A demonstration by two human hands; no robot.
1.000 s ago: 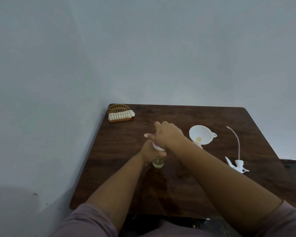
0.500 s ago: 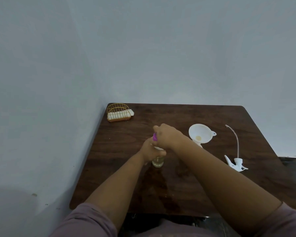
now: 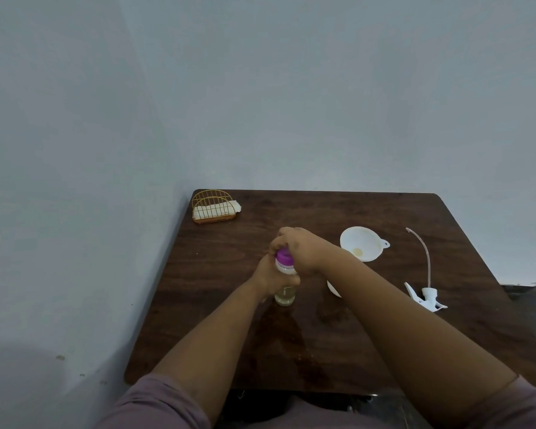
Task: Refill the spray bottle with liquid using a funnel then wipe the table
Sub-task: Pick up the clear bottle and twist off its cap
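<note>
A clear bottle (image 3: 286, 297) with yellowish liquid stands upright on the dark wooden table (image 3: 384, 212). My left hand (image 3: 271, 278) grips its body. My right hand (image 3: 300, 247) is curled over its purple cap (image 3: 283, 257), fingers round the cap's far side. A white funnel (image 3: 361, 247) stands to the right, seated on something white that my right forearm mostly hides. The white spray head (image 3: 426, 297) with its long tube lies further right on the table.
A gold wire holder (image 3: 212, 207) with white napkins sits at the table's far left corner, by the wall. A wet-looking patch (image 3: 291, 332) shows on the table in front of the bottle.
My right hand has turned on the cap, and the purple cap is more exposed now. My left hand stays on the bottle.
</note>
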